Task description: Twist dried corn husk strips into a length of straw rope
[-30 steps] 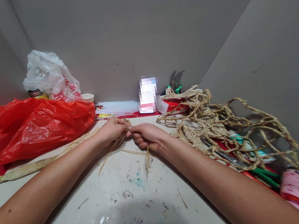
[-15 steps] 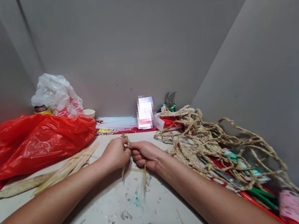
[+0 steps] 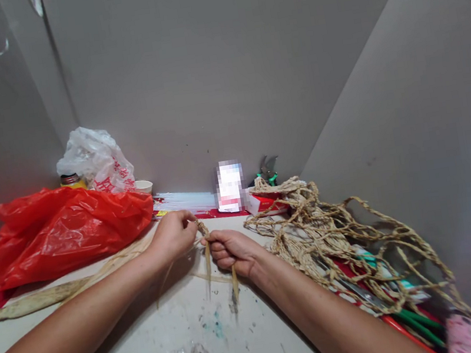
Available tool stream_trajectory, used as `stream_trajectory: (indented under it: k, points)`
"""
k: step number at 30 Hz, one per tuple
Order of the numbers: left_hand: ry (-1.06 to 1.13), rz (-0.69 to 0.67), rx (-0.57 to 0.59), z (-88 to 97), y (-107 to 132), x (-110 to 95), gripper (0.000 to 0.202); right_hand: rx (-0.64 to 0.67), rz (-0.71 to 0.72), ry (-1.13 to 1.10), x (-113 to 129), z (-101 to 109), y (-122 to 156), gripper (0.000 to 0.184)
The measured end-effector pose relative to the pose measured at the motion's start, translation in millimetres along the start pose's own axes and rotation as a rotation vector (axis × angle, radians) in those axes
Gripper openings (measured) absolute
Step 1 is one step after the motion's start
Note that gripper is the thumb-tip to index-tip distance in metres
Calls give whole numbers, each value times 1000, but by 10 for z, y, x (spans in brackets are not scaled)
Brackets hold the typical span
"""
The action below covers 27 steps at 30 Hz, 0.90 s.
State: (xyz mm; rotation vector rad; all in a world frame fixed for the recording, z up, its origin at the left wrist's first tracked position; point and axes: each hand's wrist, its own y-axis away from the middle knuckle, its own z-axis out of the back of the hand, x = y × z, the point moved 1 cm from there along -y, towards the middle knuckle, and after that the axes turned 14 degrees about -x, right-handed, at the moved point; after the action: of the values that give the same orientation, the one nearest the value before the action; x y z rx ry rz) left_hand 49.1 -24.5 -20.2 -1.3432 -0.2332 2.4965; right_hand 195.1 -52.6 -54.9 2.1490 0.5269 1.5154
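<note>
Head view: above a white, stained desk (image 3: 172, 341), the right hand (image 3: 234, 252) is curled into a fist, its grip pinching the lower end of a short, tan, braided plant-fibre cord (image 3: 202, 228) between thumb and forefinger. One narrow straw-coloured strand end (image 3: 207, 259) hangs below the cord, another from the fist's underside. The left hand (image 3: 176, 233) is bent just beside the cord's upper part; whether its grip closes on it, I cannot tell. Right of the hands lies a heap of tan twisted fibre rope (image 3: 304, 228); left, a crumpled red plastic bag (image 3: 69, 229).
</note>
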Motion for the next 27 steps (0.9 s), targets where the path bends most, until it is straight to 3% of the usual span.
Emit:
stream_trajectory:
  k: [1,2,4,6,13,20,27]
  points:
    - [47,6,-42,-30,-30,56,21,21,0,1,5,3,0,12]
    - [112,49,-11,-78,-46,111,19,39,3,4,11,6,-1,12]
    - [271,213,191,-195,-38,195,16,64,10,26,22,18,-6,12]
    - [366,331,320,-279,-3,233,15,89,9,74,38,42,-10,12]
    - [342,199,342,-211,24,223,19,171,98,354,110,161,37,11]
    - [305,384,423,-148,16,189,18,88,251,529,96,152,83,17]
    - [383,457,436,-124,46,154,22,59,326,616,96,142,102,17]
